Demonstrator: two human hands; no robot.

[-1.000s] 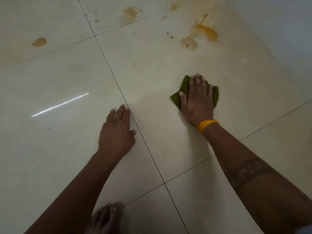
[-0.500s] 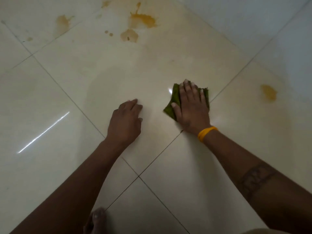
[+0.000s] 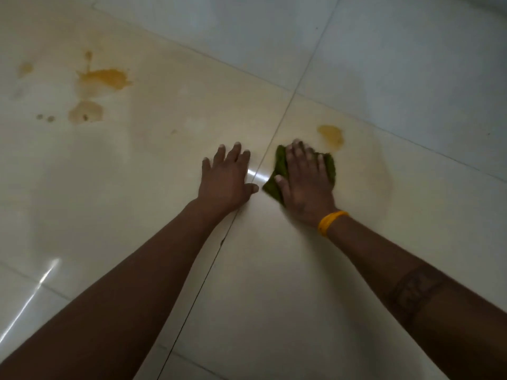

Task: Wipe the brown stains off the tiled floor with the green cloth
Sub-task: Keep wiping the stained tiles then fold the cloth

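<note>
My right hand (image 3: 306, 178) presses flat on the green cloth (image 3: 277, 171), fingers spread, an orange band on its wrist. The cloth lies on the cream tiled floor (image 3: 247, 283), just right of a grout line. A brown stain (image 3: 331, 135) sits a short way beyond the cloth, to its upper right, apart from it. My left hand (image 3: 227, 178) rests flat on the tile left of the grout line, fingers straight. Further left are a large orange-brown splash (image 3: 105, 79), a paler blot (image 3: 85, 112) below it and small drops (image 3: 45, 117).
A faint stain (image 3: 25, 68) marks the far left. Grout lines cross the floor diagonally. Bright light streaks (image 3: 33, 294) reflect at the lower left. Paler grey tiles (image 3: 397, 50) spread across the upper right.
Both hands have shifted across the floor toward the single stain; the cloth now lies just below it. The big splash has slid to the left of the view.
</note>
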